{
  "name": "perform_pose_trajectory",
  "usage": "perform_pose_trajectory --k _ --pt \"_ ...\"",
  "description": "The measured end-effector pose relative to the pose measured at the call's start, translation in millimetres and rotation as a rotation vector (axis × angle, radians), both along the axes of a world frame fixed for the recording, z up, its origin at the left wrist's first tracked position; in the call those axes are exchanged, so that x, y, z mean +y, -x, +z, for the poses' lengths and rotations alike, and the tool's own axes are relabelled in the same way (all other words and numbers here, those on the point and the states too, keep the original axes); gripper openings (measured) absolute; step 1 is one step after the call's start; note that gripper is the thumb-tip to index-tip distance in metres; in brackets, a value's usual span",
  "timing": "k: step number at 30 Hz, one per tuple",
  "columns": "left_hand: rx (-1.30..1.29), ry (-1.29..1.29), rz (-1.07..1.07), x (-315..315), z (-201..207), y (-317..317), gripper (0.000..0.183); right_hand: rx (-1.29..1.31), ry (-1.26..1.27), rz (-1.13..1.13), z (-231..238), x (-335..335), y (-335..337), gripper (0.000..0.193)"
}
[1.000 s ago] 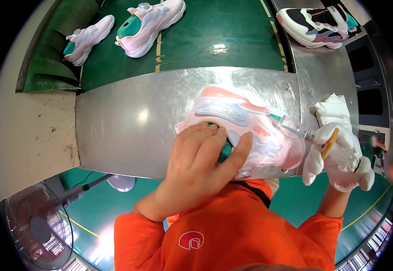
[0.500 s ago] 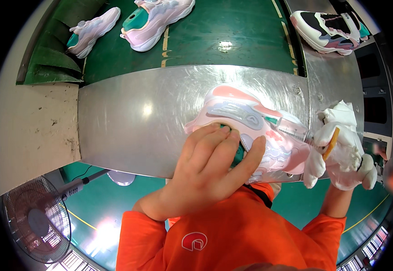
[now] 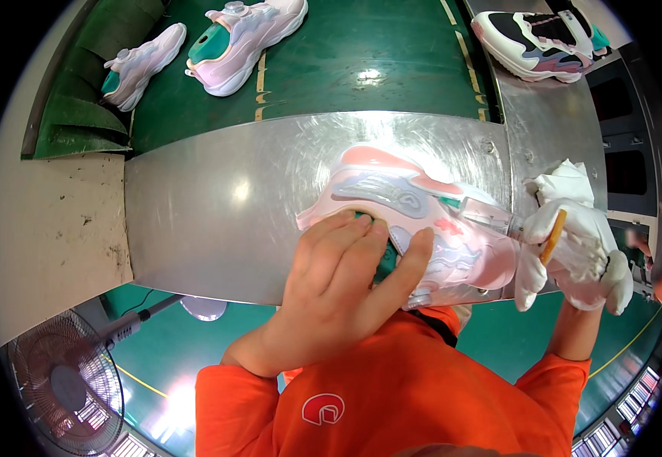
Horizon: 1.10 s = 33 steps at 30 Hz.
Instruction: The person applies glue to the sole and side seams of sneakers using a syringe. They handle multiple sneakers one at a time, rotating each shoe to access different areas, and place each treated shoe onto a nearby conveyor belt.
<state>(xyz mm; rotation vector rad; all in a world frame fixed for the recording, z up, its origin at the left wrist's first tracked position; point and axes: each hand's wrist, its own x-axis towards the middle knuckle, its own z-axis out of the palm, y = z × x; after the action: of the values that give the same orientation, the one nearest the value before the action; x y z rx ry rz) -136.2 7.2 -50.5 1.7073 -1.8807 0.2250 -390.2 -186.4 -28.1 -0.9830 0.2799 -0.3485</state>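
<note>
The fingers (image 3: 338, 247) of the left hand (image 3: 319, 305) are curling over the rim of the shoe (image 3: 376, 186) and reaching into its opening, where a green insert (image 3: 384, 263) is showing between them and the thumb. They are bending only partway, with the thumb standing well apart from them, so the left hand is grasping the shoe at the opening rather than clenching.

The shoe is lying on its side on the metal table (image 3: 201, 206), near its front edge; the toe is pointing right and the sole is facing the far side.

The right hand (image 3: 578, 263), wearing a white glove, is closing around the rear of a syringe (image 3: 487, 216); a yellow piece (image 3: 554, 238) is sticking up at the grip. How tightly the gloved digits are squeezing, I cannot tell.

Compared with a second ago, the syringe tip (image 3: 449, 202) is sitting slightly closer to the heel, along the line between sole and upper, while the left hand is keeping the same hold. This is suggesting that work along that line is going on, with the shoe staying steady.

Beyond, a big pink shoe (image 3: 220, 76) and a small one (image 3: 144, 72) are resting on the green belt (image 3: 399, 46).
</note>
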Motion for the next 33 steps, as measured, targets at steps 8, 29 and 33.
perform_pose_trajectory --k 8,29,33 --pt "-0.02 -0.031 0.001 -1 1 0 0.047 -0.196 -0.081 0.184 -9 -17 -12 0.12" --pt "-0.032 -0.07 0.018 -1 3 5 0.043 -0.098 -0.049 -0.012 2 -2 15 0.105" --pt "-0.036 -0.072 0.024 -2 4 7 0.045 0.025 -0.021 -0.151 5 6 25 0.104"
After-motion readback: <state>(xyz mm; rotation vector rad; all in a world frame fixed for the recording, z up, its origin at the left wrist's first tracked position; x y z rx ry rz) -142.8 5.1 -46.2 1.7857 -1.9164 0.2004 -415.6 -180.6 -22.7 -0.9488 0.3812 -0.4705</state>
